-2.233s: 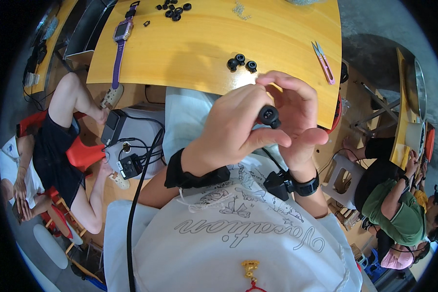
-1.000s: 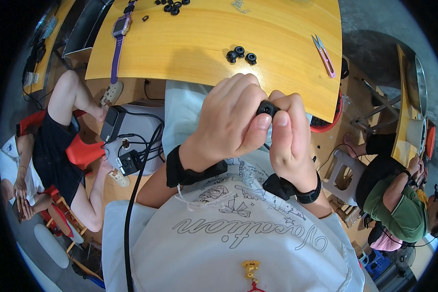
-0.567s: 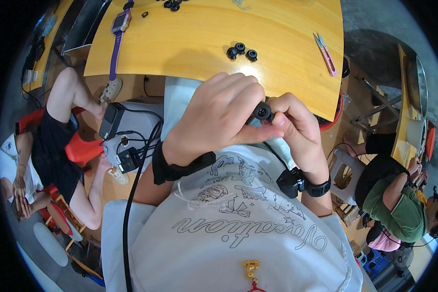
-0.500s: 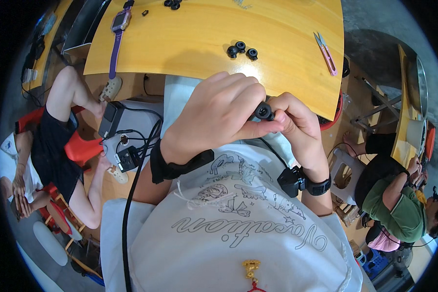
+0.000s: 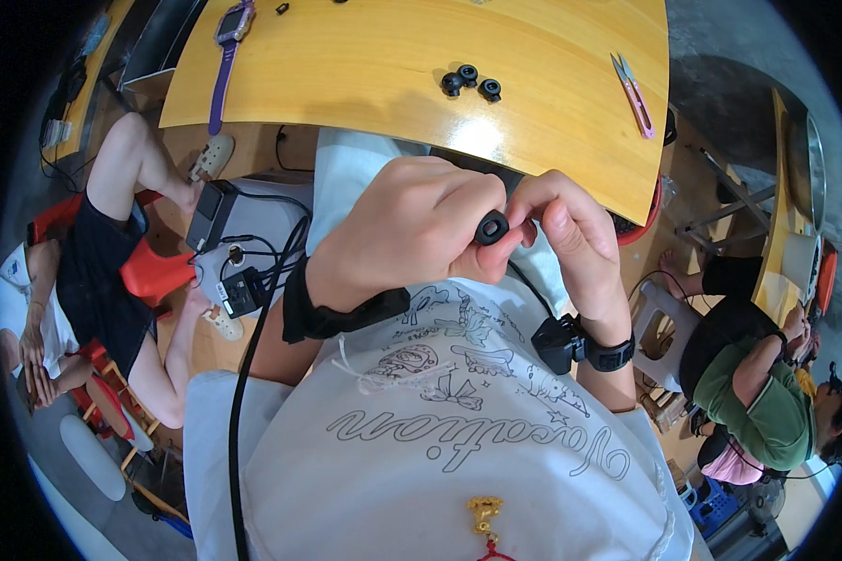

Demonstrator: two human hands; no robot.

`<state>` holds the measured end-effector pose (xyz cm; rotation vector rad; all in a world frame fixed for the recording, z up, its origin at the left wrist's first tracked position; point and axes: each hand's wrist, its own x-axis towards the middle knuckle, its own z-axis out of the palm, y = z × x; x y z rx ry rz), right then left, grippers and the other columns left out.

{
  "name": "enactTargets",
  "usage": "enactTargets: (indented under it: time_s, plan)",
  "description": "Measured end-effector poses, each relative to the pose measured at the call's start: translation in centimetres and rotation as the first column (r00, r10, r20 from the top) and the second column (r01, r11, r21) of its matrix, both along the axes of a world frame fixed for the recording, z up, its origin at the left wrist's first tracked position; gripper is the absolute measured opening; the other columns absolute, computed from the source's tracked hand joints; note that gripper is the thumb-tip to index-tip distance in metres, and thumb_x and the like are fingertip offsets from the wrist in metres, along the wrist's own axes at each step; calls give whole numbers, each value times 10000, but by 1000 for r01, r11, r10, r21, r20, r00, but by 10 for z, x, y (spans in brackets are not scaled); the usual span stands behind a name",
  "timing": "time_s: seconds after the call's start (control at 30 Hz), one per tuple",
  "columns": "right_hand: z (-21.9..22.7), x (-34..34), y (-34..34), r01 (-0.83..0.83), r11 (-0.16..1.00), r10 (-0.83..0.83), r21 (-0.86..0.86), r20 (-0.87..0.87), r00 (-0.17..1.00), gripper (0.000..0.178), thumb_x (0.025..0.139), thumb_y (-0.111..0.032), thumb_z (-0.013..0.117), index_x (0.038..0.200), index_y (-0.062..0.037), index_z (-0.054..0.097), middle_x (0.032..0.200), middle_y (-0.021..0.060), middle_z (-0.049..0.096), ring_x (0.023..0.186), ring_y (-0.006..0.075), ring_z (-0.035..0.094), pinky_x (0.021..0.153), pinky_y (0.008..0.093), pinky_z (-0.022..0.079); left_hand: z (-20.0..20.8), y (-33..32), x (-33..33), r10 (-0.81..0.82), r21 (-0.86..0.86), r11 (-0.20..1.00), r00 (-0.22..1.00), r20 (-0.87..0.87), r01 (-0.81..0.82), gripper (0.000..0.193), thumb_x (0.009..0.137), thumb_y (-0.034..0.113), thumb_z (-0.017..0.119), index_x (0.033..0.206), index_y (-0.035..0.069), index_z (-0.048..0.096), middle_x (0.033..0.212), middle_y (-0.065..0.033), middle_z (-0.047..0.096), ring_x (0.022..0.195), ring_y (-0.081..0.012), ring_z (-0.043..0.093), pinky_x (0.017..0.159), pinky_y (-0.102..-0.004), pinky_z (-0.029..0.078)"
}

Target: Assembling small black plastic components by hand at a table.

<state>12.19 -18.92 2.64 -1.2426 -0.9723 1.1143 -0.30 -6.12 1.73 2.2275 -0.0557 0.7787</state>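
Observation:
Above my lap, at the table's near edge, my left hand [image 5: 416, 220] is closed around a small black round part with a hole in its end [image 5: 492, 227]. The part pokes out between its thumb and curled fingers. Close against those fingertips is my right hand [image 5: 571, 229], its fingers bent inward and its thumb raised off the part. Whatever the right fingertips pinch is hidden. On the table beyond lie three similar black parts, one of them a ring-ended piece [image 5: 489, 90], grouped together.
Pink-handled thread snips [image 5: 634, 98] lie at the right of the yellow table [image 5: 365, 70]. A purple-strapped watch [image 5: 225, 70] lies at the left. A black cable [image 5: 253, 374] runs down beside my left arm. People sit to the left and right.
The black part has turned and shifted slightly left with my left hand. My right thumb has lifted off it, and the hands are a little further apart. The view has tilted slightly.

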Motion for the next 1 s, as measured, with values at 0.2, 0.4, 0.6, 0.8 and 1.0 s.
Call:
enactTargets:
  time_s: [0.2, 0.4, 0.6, 0.8, 1.0]
  plan:
    - [-6, 0, 3, 33, 996, -40, 79, 86, 996, 320, 908, -296, 408, 842, 0, 510, 717, 38, 472, 678, 118, 438, 628, 237, 380, -3, 0, 6, 43, -6, 999, 999, -29, -44, 261, 743, 193, 621, 638, 28, 448, 532, -85, 410, 459, -253, 428, 430, -315, 324]
    - [-4, 2, 2, 11, 999, -10, 51, -28, 1000, 333, 899, -316, 411, 850, -3, 513, 710, 30, 453, 665, 118, 419, 633, 235, 369, -7, 2, 2, 100, -10, 995, 994, -49, -101, 274, 754, 223, 619, 664, 25, 453, 541, -97, 419, 474, -269, 437, 446, -328, 336]
    - [-7, 11, 9, 120, 991, -117, -61, 57, 992, 212, 909, -199, 410, 854, -24, 515, 685, -1, 436, 658, 83, 397, 611, 216, 340, -15, 25, 6, 347, 80, 937, 929, -124, -340, 257, 789, 224, 574, 712, 4, 463, 591, -143, 455, 547, -323, 472, 507, -369, 366]
    - [-21, 29, 23, 286, 953, -270, -99, 146, 952, 141, 890, -154, 455, 884, -24, 510, 703, -14, 458, 654, 70, 424, 607, 214, 365, -38, 50, 17, 489, 220, 870, 833, -259, -442, 224, 814, 220, 540, 775, 4, 490, 645, -141, 484, 624, -323, 487, 575, -385, 380]
    - [-15, 32, 40, 339, 928, -236, -158, 456, 858, 174, 841, -136, 514, 975, -26, 512, 733, 64, 490, 652, 131, 480, 633, 257, 410, -44, 54, 28, 606, 468, 759, 755, -252, -453, 319, 827, 306, 515, 989, 33, 501, 999, -127, 496, 973, -269, 449, 817, -392, 333]
